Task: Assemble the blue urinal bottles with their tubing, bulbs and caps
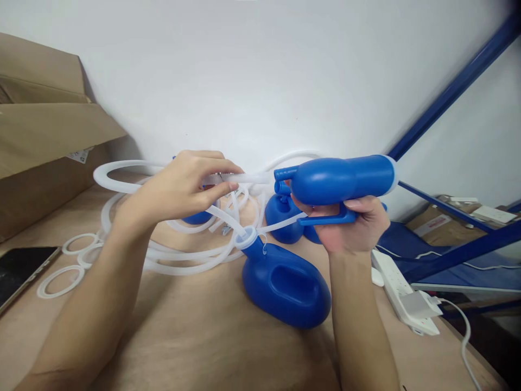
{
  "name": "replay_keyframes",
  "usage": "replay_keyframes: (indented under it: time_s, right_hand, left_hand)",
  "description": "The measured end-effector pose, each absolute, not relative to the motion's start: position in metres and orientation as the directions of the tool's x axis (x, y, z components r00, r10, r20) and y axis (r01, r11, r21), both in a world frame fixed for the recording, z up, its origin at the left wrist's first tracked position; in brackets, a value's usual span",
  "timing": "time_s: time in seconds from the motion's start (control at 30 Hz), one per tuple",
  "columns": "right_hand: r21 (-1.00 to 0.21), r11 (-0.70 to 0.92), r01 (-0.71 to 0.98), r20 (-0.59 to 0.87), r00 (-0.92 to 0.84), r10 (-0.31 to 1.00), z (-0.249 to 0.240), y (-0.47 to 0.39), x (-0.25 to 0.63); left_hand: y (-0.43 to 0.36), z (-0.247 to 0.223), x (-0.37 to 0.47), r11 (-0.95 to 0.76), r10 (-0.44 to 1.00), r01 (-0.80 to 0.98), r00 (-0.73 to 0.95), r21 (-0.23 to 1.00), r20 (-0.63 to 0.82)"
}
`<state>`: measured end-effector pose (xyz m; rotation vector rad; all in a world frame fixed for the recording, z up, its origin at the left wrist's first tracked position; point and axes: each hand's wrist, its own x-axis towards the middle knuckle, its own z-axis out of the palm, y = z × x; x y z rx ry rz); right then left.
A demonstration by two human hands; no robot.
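Observation:
My left hand (195,182) pinches a translucent white hose (258,178) between thumb and fingers, its end pointing right. In my right hand (358,225) is a blue plastic urinal head (342,179), held sideways by its underside and strap-like handle. Its ribbed spout (286,173) lies right at the hose end; whether the two touch, I cannot tell. Below them a blue urinal bottle (288,285) rests on the table, with another hose in its white neck ring (246,237). Another blue bottle (284,217) stands behind, partly hidden by my right hand.
Coiled white hoses (183,266) spread over the wooden table (195,336). Several white rings (61,281) and a phone (24,274) lie at left, near a cardboard box (49,157). A power strip (402,296) with a plugged-in charger sits at right, beside a blue metal rack (456,81).

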<state>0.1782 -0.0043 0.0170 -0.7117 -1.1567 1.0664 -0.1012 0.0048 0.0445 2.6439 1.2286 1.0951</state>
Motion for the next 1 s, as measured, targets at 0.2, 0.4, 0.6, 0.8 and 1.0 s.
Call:
replay_keyframes:
  time_s: [0.2, 0.4, 0.6, 0.8, 1.0]
  right_hand:
    - [-0.869, 0.373, -0.324, 0.385, 0.029, 0.922, 0.012, 0.002, 0.179]
    - [-0.788, 0.406, -0.464, 0.439, 0.039, 0.898, 0.005, 0.014, 0.181]
    - [-0.747, 0.624, -0.232, 0.600, 0.171, 0.782, -0.004, 0.019, 0.181]
    - [-0.388, 0.906, 0.167, 0.921, 0.092, 0.378, 0.000, 0.024, 0.196]
    - [-0.536, 0.820, 0.202, 0.808, -0.160, 0.567, 0.002, 0.009, 0.219]
  left_hand:
    - [0.007, 0.042, -0.104, -0.712, 0.661, 0.628, 0.449, 0.313, 0.602]
    - [0.005, 0.042, -0.101, -0.707, 0.661, 0.634, 0.433, 0.313, 0.613]
    - [0.008, 0.040, -0.096, -0.736, 0.614, 0.625, 0.453, 0.261, 0.647]
    - [0.007, 0.039, -0.099, -0.760, 0.566, 0.610, 0.448, 0.226, 0.692]
    - [0.000, 0.040, -0.095, -0.826, 0.506, 0.522, 0.522, 0.212, 0.687]
